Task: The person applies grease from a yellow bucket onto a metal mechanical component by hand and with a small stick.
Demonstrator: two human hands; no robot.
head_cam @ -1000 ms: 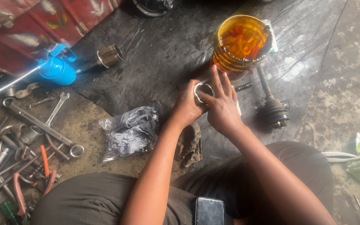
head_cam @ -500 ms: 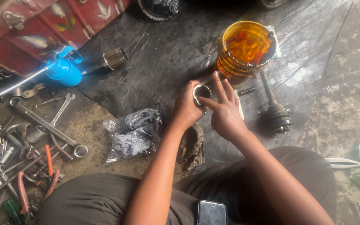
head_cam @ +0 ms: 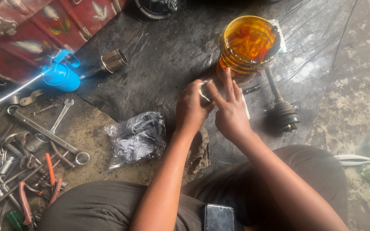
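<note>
A small round metal part [head_cam: 204, 90] is being gripped in the left hand [head_cam: 191, 109], whose fingers are curled around it so that only its pale upper edge is showing; what kind of part it is cannot be told, since most of it is being hidden by the fingers. It is being touched from the other side by the right hand [head_cam: 230, 113], with the first two fingers stretched out over the part and the others folded back. Both hands are being held low over a dark plastic sheet [head_cam: 163, 55] spread on the ground. Just beyond them an amber plastic jar [head_cam: 247, 47] is standing upright on the sheet. To the right of the hands a drive shaft with a ribbed rubber boot [head_cam: 282, 112] is lying flat. A clear bag of dark cloth [head_cam: 137, 137] is lying near the left forearm. Farther left, a blue oil can [head_cam: 61, 75] and a scatter of spanners [head_cam: 43, 130] are lying on bare ground. A phone [head_cam: 219, 217] is being carried on the lap.
</note>
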